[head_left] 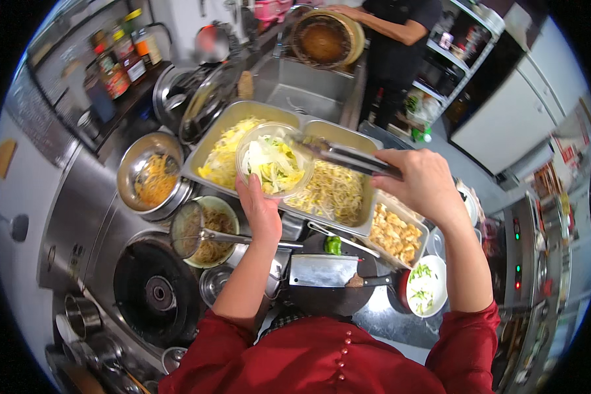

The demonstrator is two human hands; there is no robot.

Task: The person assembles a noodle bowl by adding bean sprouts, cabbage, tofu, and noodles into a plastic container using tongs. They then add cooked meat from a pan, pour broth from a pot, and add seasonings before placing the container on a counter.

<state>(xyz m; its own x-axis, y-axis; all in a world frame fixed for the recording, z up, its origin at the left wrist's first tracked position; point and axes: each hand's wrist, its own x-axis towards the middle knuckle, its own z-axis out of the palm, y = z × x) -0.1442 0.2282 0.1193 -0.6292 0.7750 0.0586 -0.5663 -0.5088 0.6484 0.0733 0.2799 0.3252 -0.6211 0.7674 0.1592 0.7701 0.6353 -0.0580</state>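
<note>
My left hand (259,211) holds up a clear plastic bowl (274,159) filled with pale shredded cabbage and greens. My right hand (423,184) grips metal tongs (338,154) whose tips reach into the bowl's right side. Below the bowl lie two steel trays: one with yellow shredded food (220,154) on the left, one with noodles (335,190) on the right. A smaller tray of fried cubes (394,235) sits further right.
A steel bowl of orange shreds (152,178), a strainer ladle (189,230) over a noodle bowl, a gas burner (157,292), a cleaver (325,270) on a dark round board, a white bowl of greens (425,285). Another person (394,39) stands by the sink with a brown pot.
</note>
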